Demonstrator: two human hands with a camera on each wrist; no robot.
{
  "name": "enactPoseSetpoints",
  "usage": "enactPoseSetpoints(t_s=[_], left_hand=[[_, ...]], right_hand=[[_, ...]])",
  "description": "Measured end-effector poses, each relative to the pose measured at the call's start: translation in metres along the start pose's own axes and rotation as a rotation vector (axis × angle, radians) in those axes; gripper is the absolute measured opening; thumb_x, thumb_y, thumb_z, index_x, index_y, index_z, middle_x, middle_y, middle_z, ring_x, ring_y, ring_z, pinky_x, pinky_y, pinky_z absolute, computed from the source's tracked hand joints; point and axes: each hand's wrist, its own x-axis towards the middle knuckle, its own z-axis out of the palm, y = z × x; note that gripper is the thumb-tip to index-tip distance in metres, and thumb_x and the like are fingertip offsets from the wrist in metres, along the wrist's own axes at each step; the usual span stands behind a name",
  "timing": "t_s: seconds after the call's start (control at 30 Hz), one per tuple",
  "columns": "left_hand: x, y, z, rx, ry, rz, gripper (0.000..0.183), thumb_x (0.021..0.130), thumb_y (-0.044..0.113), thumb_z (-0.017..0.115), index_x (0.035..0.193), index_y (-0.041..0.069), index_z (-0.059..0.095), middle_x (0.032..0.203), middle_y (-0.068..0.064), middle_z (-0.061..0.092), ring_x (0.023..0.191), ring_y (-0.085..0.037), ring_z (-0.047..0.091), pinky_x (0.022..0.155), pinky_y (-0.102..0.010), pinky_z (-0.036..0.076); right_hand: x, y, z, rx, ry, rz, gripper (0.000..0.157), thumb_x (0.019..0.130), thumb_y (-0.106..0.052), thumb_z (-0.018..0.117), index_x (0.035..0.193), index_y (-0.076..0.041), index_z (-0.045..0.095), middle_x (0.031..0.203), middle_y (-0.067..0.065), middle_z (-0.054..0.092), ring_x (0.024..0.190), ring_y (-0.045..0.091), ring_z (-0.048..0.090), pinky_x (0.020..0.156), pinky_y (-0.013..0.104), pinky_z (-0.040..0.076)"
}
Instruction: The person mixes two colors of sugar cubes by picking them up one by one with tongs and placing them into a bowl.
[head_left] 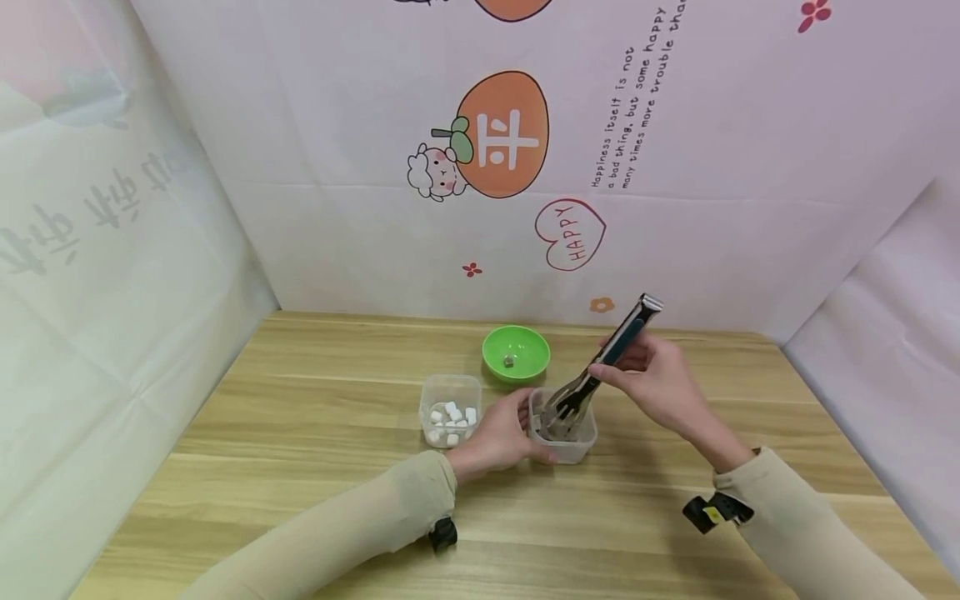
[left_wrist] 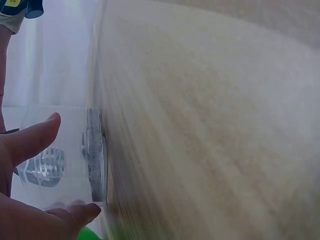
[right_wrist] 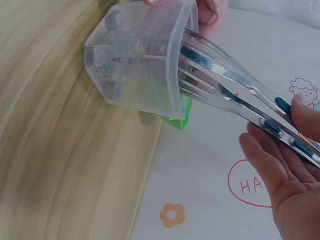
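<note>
My right hand holds a pair of metal tongs with dark blue-green grip pads, thumb on one arm and fingers on the other. The slotted ends of the tongs point down into a clear plastic container. Greyish cubes lie at that container's bottom; whether the tongs pinch any of them cannot be made out. On the container's left side, my left hand grips its walls between thumb and fingers. In the left wrist view, the thumb and fingers lie along opposite walls.
Left of my left hand stands another clear container with several white cubes. A green bowl with a small greyish cube sits behind both containers. The wooden table ends at a printed white backdrop.
</note>
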Motion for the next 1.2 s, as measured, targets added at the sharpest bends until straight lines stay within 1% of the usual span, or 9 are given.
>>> enactPoseSetpoints(t_s=[0.13, 0.23, 0.37, 0.5, 0.63, 0.87, 1.03, 1.2], left_hand=[[0.001, -0.001, 0.0, 0.0, 0.002, 0.001, 0.1, 0.066, -0.001, 0.099, 0.152, 0.0, 0.048, 0.144, -0.012, 0.062, 0.135, -0.028, 0.057, 0.116, -0.038, 0.046], [0.001, -0.001, 0.0, 0.02, 0.005, -0.001, 0.101, 0.066, 0.001, 0.099, 0.152, 0.001, 0.048, 0.145, -0.012, 0.062, 0.135, -0.028, 0.058, 0.116, -0.039, 0.046], [0.0, -0.002, 0.0, 0.045, 0.007, -0.001, 0.102, 0.066, 0.004, 0.1, 0.153, 0.001, 0.048, 0.145, -0.013, 0.061, 0.134, -0.028, 0.058, 0.115, -0.038, 0.046], [0.0, -0.002, 0.0, 0.044, 0.009, -0.001, 0.101, 0.065, 0.004, 0.101, 0.152, 0.002, 0.048, 0.144, -0.011, 0.062, 0.133, -0.027, 0.059, 0.115, -0.037, 0.047], [0.0, -0.002, -0.001, 0.038, 0.007, 0.004, 0.1, 0.066, 0.004, 0.1, 0.152, 0.002, 0.049, 0.143, -0.01, 0.063, 0.133, -0.026, 0.059, 0.114, -0.036, 0.047], [0.0, -0.002, -0.002, 0.03, 0.0, 0.015, 0.098, 0.067, 0.004, 0.1, 0.152, 0.003, 0.049, 0.143, -0.011, 0.063, 0.133, -0.026, 0.059, 0.114, -0.035, 0.048], [0.0, -0.002, -0.002, 0.023, 0.001, 0.024, 0.097, 0.067, 0.004, 0.1, 0.151, 0.004, 0.051, 0.142, -0.009, 0.063, 0.133, -0.024, 0.059, 0.113, -0.035, 0.048], [0.0, -0.003, -0.002, 0.019, 0.001, 0.031, 0.096, 0.067, 0.003, 0.1, 0.15, 0.004, 0.052, 0.141, -0.007, 0.064, 0.132, -0.023, 0.06, 0.113, -0.035, 0.049]], right_hand=[[-0.001, 0.003, 0.002, -0.007, 0.065, -0.033, 0.031, 0.093, -0.012, 0.084, 0.116, 0.002, 0.07, 0.102, 0.015, 0.077, 0.088, 0.009, 0.074, 0.073, 0.02, 0.061], [-0.002, 0.007, 0.005, -0.021, 0.114, -0.06, 0.028, 0.092, -0.01, 0.084, 0.113, 0.003, 0.07, 0.1, 0.015, 0.077, 0.087, 0.006, 0.073, 0.074, 0.018, 0.061], [-0.005, 0.009, 0.008, -0.026, 0.161, -0.091, 0.025, 0.092, -0.008, 0.084, 0.109, 0.003, 0.07, 0.096, 0.013, 0.077, 0.084, 0.006, 0.073, 0.072, 0.019, 0.062], [-0.007, 0.009, 0.012, -0.006, 0.182, -0.126, 0.022, 0.091, -0.006, 0.084, 0.107, 0.001, 0.071, 0.094, 0.011, 0.077, 0.083, 0.008, 0.073, 0.071, 0.021, 0.063], [-0.006, 0.011, 0.018, 0.014, 0.183, -0.178, 0.021, 0.088, -0.002, 0.085, 0.104, 0.001, 0.071, 0.091, 0.009, 0.076, 0.081, 0.01, 0.074, 0.071, 0.023, 0.064], [-0.003, 0.017, 0.03, -0.015, 0.17, -0.248, 0.023, 0.086, 0.002, 0.086, 0.102, -0.001, 0.07, 0.09, 0.005, 0.075, 0.08, 0.011, 0.073, 0.071, 0.023, 0.064], [0.0, 0.02, 0.034, -0.004, 0.122, -0.319, 0.025, 0.084, 0.006, 0.085, 0.101, -0.002, 0.069, 0.09, 0.003, 0.076, 0.081, 0.017, 0.075, 0.07, 0.025, 0.064], [0.001, 0.022, 0.037, -0.017, 0.08, -0.383, 0.03, 0.082, 0.01, 0.085, 0.103, -0.002, 0.068, 0.091, 0.003, 0.076, 0.081, 0.02, 0.075, 0.071, 0.025, 0.064]])
